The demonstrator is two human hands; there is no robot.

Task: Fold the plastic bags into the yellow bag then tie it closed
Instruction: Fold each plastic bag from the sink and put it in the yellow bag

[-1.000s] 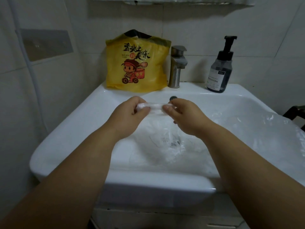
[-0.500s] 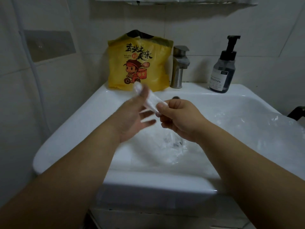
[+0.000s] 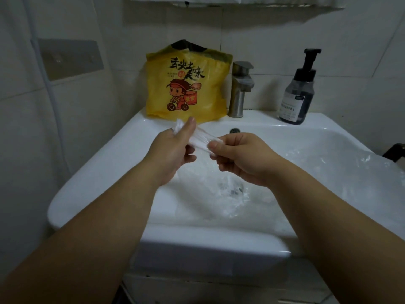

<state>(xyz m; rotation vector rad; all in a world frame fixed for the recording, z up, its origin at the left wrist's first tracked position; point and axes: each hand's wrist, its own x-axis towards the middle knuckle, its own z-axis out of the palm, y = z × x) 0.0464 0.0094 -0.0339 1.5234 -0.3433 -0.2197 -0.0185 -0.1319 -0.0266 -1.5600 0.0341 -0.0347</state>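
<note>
Two hands, left hand (image 3: 173, 148), right hand (image 3: 238, 156), pinching clear bag (image 3: 198, 142); yellow bag (image 3: 186, 84) behind

On the back ledge of the sink (image 3: 92, 172), from left to right: carrier bag (image 3: 188, 88) upright, faucet (image 3: 240, 88) just beside it, pump bottle (image 3: 298, 93) well apart at the right. Behind all three, the wall (image 3: 274, 36). Over the basin, in front of the carrier bag: left hand (image 3: 173, 150) and right hand (image 3: 243, 156), near each other, plastic bag (image 3: 198, 141) pinched between them. Below the hands, in the basin: loose plastic (image 3: 219, 194). Another plastic sheet (image 3: 361, 172) along the right side.
</note>
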